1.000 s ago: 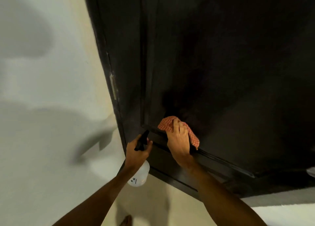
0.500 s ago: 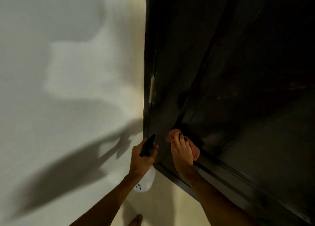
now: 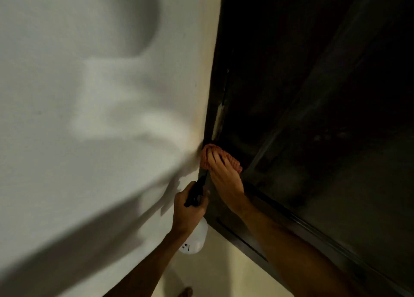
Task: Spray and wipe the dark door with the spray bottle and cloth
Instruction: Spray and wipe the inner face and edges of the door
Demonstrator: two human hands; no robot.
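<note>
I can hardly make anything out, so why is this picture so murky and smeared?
In the head view, the pale wall is smeared by blur and crossed by broad soft shadows; the dark door is nearly black, with faint sheen on its mouldings; the cloth under the right hand and the spray bottle in the left hand look slightly soft.

- Door (image 3: 313, 95): very dark brown, near black; dull grey sheen along the panel mouldings.
- Cloth (image 3: 233, 161): orange-red, faint pale check, blurred.
- Spray bottle (image 3: 198, 240): milky white body, small dark print; trigger head (image 3: 194, 194) black.
- Wall (image 3: 89, 95): off-white, crossed by soft grey shadows.
- Floor (image 3: 212, 269): pale cream.
</note>
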